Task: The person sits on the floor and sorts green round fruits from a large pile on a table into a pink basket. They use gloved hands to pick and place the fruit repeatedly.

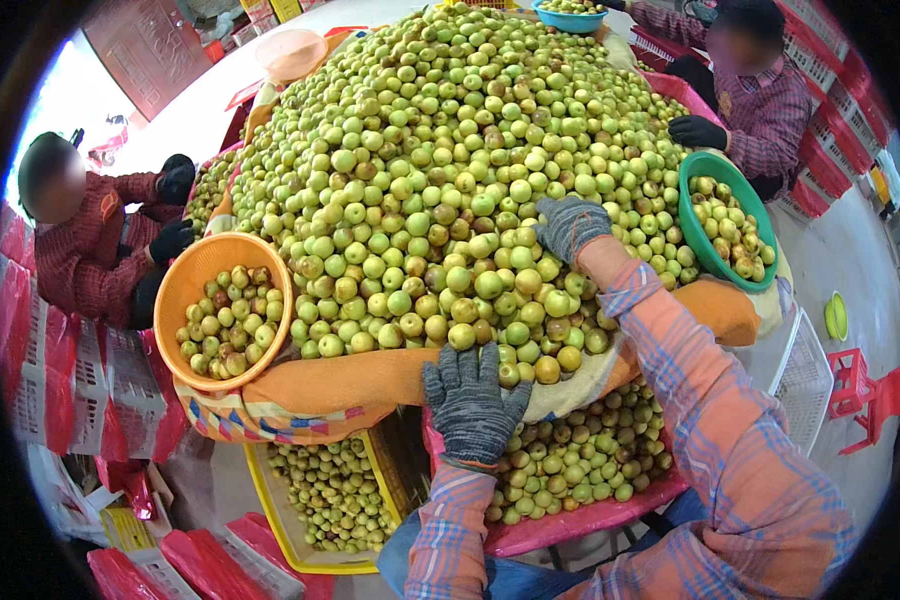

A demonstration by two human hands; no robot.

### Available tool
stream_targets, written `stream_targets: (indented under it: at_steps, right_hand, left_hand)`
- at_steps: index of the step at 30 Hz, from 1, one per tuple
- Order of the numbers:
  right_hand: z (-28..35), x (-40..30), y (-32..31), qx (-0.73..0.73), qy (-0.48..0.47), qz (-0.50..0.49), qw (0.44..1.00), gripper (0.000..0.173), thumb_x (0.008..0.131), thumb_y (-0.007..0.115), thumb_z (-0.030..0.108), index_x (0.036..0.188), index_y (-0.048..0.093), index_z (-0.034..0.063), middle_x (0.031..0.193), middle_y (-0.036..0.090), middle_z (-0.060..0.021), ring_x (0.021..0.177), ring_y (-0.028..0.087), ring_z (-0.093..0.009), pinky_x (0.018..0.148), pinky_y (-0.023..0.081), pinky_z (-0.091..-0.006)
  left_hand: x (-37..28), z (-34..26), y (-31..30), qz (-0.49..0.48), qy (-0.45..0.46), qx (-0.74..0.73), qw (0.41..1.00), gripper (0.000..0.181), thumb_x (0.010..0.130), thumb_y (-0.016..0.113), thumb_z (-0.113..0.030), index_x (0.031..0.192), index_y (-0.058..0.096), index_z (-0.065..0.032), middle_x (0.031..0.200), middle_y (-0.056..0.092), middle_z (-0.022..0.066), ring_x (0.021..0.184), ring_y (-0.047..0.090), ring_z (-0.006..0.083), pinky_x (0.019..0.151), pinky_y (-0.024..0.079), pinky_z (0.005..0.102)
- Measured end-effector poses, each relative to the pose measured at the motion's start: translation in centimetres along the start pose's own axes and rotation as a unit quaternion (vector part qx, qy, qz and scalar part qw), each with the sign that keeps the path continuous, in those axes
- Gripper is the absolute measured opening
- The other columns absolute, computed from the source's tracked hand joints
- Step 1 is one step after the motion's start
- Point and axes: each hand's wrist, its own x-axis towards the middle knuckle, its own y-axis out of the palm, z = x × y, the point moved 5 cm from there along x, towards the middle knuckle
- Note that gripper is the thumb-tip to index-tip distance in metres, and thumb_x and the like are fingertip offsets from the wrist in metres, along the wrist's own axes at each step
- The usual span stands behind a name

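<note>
A large heap of green and brownish jujube-like fruits (pixel 420 172) fills the cloth-edged table in front of me. My left hand (pixel 474 409), in a grey knit glove, lies at the near edge of the heap, its spread fingertips touching the lowest fruits. My right hand (pixel 574 227), gloved alike, reaches onto the right part of the heap with its fingers bent over the fruits; whether it grips one is hidden. Below my arms stands a crate lined with pink plastic (pixel 570 529), full of fruits. An orange plastic basket (pixel 163 315) and a green basin (pixel 690 232) each hold fruits.
A yellow crate of fruits (pixel 274 517) stands on the floor at lower left. Two people in dark gloves sit at the left (pixel 90 247) and right (pixel 769 112). A rolled orange cloth (pixel 345 382) edges the table. A white crate (pixel 806 382) and red stool (pixel 847 382) are at right.
</note>
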Motion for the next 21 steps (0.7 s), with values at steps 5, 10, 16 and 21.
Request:
stream_targets:
  at_steps: [5,10,16,21]
  right_hand:
    - [-0.6,0.8,0.2,-0.004,-0.125,0.074,0.989,0.055,0.086,0.057,0.052,0.119,0.062,0.0078,0.119,0.065,-0.0158,0.109,0.062,-0.037,0.093,0.049,-0.0470]
    - [-0.6,-0.2,-1.7,0.054,-0.075,0.308,0.947,0.048,0.081,0.066,0.044,0.111,0.068,0.0073,0.111,0.068,-0.0135,0.098,0.066,-0.030,0.083,0.054,-0.0417]
    - [1.7,11.9,-4.4,0.036,-0.189,-0.095,0.977,0.025,0.084,0.061,0.020,0.103,0.068,0.0065,0.108,0.068,-0.0179,0.100,0.065,-0.036,0.087,0.053,-0.0440]
    - [5.4,15.7,-2.1,-0.119,-0.056,0.020,0.991,0.032,0.089,0.057,0.019,0.118,0.068,0.0103,0.125,0.063,-0.0166,0.111,0.064,-0.034,0.092,0.053,-0.0444]
  left_hand:
    - [0.0,0.2,0.1,0.000,-0.001,-0.005,1.000,0.065,0.080,0.065,-0.052,0.126,0.060,-0.0071,0.129,0.055,0.0141,0.129,0.041,0.0330,0.111,0.020,0.0589]
    - [-0.3,0.7,0.6,-0.003,-0.011,-0.009,1.000,0.065,0.079,0.066,-0.052,0.126,0.060,-0.0070,0.129,0.054,0.0135,0.129,0.041,0.0340,0.112,0.018,0.0594]
    - [0.2,0.5,0.6,-0.023,-0.018,-0.037,0.999,0.065,0.077,0.067,-0.053,0.123,0.061,-0.0080,0.128,0.054,0.0136,0.129,0.041,0.0343,0.110,0.020,0.0592]
    - [-0.4,1.4,0.6,-0.009,-0.034,-0.024,0.999,0.063,0.076,0.068,-0.053,0.123,0.061,-0.0099,0.128,0.054,0.0128,0.129,0.040,0.0339,0.110,0.019,0.0594]
